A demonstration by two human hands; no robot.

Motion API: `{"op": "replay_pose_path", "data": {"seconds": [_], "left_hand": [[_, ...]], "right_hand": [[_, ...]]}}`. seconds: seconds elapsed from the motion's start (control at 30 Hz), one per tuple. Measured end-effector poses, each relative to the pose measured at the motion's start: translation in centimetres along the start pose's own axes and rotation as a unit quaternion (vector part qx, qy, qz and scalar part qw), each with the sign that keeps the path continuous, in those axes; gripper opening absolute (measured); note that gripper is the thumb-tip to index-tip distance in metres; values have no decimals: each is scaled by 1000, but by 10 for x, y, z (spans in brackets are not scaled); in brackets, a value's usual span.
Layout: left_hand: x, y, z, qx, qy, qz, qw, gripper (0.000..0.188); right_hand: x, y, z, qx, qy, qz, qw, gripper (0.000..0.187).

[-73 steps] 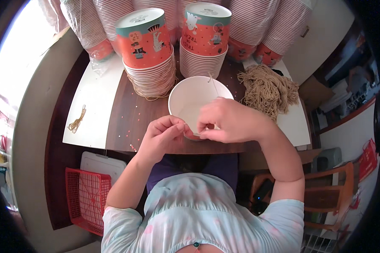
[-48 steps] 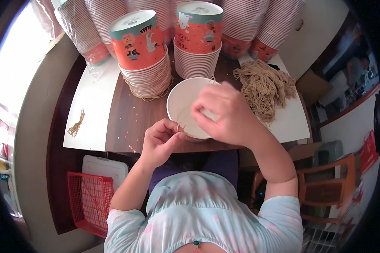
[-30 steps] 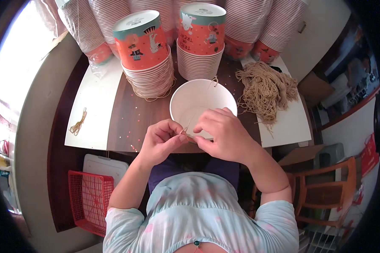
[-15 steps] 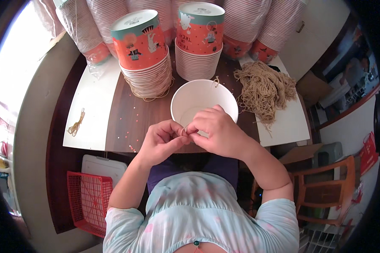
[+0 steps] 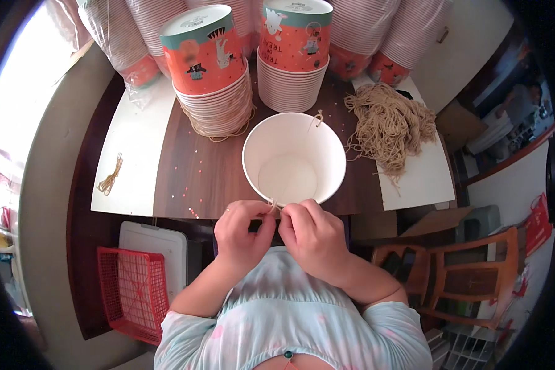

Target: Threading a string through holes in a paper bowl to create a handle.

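Note:
A white paper bucket [image 5: 294, 151] stands mouth up at the table's front edge, its inside facing me. At its far right rim, a knotted end of tan cord [image 5: 318, 117] pokes through. Both my hands meet at the near rim, pinching a thin tan string [image 5: 274, 205] there. My left hand [image 5: 243, 233] has its thumb and forefinger closed on the string. Closed just to the right of it, my right hand [image 5: 312, 237] grips the string too. Fingers partly hide the knot or loop between them.
Two inverted bucket stacks, left [image 5: 213, 102] with cord around it and right [image 5: 293, 77], stand behind. A tan cord heap [image 5: 391, 129] lies right, a small cord bundle [image 5: 110, 177] left. Bagged bucket stacks [image 5: 361, 31] line the back. A red basket [image 5: 132, 290] and wooden chair [image 5: 468, 277] flank me.
Both hands have drawn down toward me from over the bucket's mouth to its near rim, keeping the string. More of the bucket's inside shows now.

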State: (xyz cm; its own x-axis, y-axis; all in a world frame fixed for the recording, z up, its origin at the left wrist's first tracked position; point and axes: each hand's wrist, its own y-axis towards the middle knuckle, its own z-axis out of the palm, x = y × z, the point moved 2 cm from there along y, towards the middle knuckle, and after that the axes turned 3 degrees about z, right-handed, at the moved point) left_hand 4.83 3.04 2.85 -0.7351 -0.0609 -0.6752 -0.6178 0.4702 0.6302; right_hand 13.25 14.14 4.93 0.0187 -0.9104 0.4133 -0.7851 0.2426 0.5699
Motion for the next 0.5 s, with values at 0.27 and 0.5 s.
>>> {"op": "replay_pose_path", "data": {"seconds": [0.27, 0.5], "left_hand": [[24, -9, 17, -45, -456, -292, 840, 6], [26, -10, 6, -80, -513, -352, 779, 8]], "right_hand": [[-18, -4, 28, -81, -19, -19, 996, 18], [-26, 7, 45, 32, 361, 150, 920, 14]]}}
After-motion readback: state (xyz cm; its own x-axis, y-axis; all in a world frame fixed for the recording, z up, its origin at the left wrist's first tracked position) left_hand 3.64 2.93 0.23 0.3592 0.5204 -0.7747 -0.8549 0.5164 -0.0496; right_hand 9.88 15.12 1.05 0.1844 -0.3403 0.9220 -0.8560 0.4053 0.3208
